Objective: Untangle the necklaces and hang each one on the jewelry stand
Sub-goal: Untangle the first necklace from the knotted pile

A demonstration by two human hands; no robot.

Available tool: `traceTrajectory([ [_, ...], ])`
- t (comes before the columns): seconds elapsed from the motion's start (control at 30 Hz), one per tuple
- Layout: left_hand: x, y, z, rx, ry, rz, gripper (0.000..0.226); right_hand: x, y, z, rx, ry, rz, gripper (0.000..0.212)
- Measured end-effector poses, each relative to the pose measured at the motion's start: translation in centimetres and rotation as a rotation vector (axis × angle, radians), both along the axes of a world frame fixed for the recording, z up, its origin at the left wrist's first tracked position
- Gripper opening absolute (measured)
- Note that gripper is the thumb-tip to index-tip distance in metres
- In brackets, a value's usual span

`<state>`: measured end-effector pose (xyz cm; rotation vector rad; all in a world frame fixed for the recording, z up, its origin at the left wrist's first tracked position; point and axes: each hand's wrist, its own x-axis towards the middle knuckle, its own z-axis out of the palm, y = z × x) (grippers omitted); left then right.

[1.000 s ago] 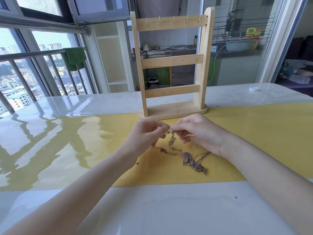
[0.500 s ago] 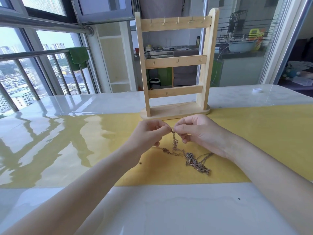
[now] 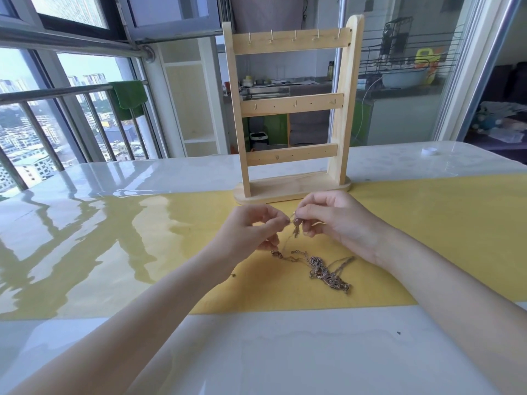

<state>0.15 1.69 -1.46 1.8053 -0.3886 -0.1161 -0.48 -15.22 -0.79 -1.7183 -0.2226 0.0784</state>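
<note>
A tangled bunch of gold-coloured necklaces lies on the yellow mat, with one strand lifted up between my hands. My left hand and my right hand pinch that raised strand close together, fingertips nearly touching, just above the mat. Right behind them stands the wooden jewelry stand, three crossbars with small hooks, all bare.
The mat lies across a glossy white table. A small white cap sits at the far right of the table. A tiny loose bit lies on the mat by my left forearm. Balcony railing and window are on the left.
My hands have lifted the pinched strand a little higher off the mat, stretching it up from the bunch. The view has shifted slightly.
</note>
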Motion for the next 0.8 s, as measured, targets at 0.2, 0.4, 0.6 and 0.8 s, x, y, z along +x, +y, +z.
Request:
traceTrajectory([
  [0.2, -0.07, 0.11, -0.16, 0.03, 0.032, -0.008, 0.01, -0.02, 0.25, -0.3, 0.04, -0.015, -0.032, 0.012],
  [0.4, 0.03, 0.44, 0.38, -0.167, 0.234, -0.009, 0.016, -0.12, 0.05, -0.08, 0.103, 0.001, 0.012, 0.011],
  [0.6, -0.28, 0.02, 0.6, -0.072, 0.203, -0.029, 0.031, -0.11, 0.13, 0.11, 0.216, 0.053, -0.017, 0.014],
  [0.8, -0.26, 0.05, 0.26, -0.053, 0.23, -0.028, 0.032, -0.16, 0.3, 0.12, 0.205, 0.045, 0.002, 0.015],
])
